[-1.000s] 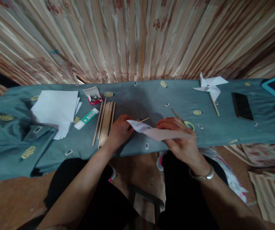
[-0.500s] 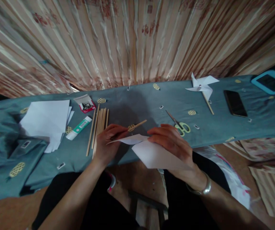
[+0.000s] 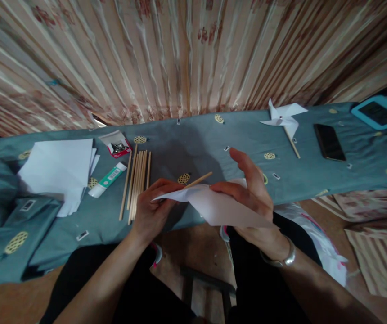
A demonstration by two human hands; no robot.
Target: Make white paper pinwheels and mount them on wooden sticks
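Observation:
My left hand (image 3: 153, 204) is closed around a thin wooden stick (image 3: 200, 178), whose free end points up to the right. Folded white paper (image 3: 227, 206), shaped like pinwheel blades, spans both hands, and its left tip reaches my left fingers. My right hand (image 3: 252, 193) grips the paper from the right, with one finger raised off it. The paper's centre and any fastener there are too unclear to make out. Behind my right hand, the scissors (image 3: 265, 178) show only a bit of green handle.
Left on the cloth-covered table (image 3: 193, 144) are a paper stack (image 3: 58, 164), a box of metal pins (image 3: 119, 147), a glue stick (image 3: 107, 180) and several wooden sticks (image 3: 139, 180). A finished pinwheel (image 3: 283, 120), a phone (image 3: 329, 142) and a blue-framed tablet (image 3: 379, 112) lie right.
My right hand has lifted one finger away from the paper and now covers most of the scissors. The paper and the stick in my left hand have come closer together.

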